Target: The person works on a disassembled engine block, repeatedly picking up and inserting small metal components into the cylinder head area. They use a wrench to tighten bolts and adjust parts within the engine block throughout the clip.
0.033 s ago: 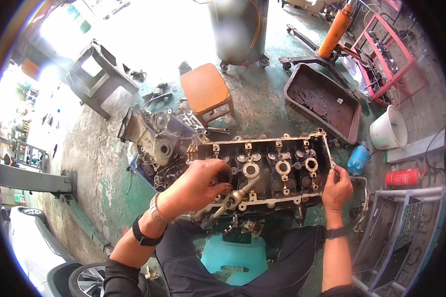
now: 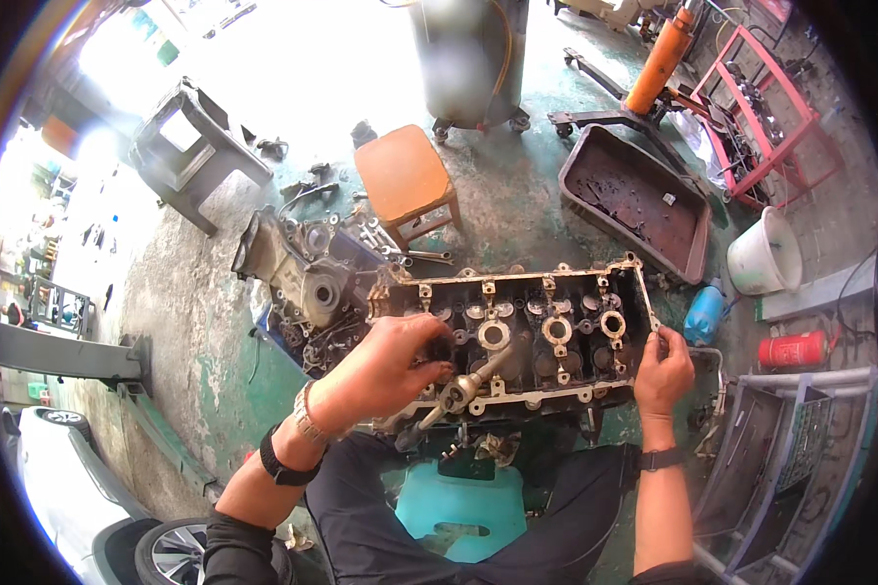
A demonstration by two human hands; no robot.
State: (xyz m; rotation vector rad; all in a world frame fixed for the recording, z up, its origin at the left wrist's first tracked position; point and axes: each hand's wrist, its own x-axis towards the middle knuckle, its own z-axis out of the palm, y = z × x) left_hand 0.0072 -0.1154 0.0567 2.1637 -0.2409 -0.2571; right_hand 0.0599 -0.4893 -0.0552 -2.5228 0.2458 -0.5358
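A long, oil-darkened engine cylinder head (image 2: 505, 398) lies across in front of my knees, with round openings along its middle. My right hand (image 2: 664, 372) pinches its right end rail between thumb and fingers. Over the left part of it hovers my left hand (image 2: 385, 366), fingers curled toward the thumb. A dark patch shows at those fingertips, but I cannot make out what it is. A ratchet wrench (image 2: 457, 394) slants over the near rim beside my left hand, apparently resting on it.
Left of the cylinder head are a metal engine cover (image 2: 319, 289) and loose wrenches (image 2: 373, 234). Beyond stand an orange-topped stool (image 2: 403, 174) and a dark parts tray (image 2: 644, 195). A blue bottle (image 2: 704, 312), a white bucket (image 2: 766, 252) and a grey rack (image 2: 780, 468) are at right.
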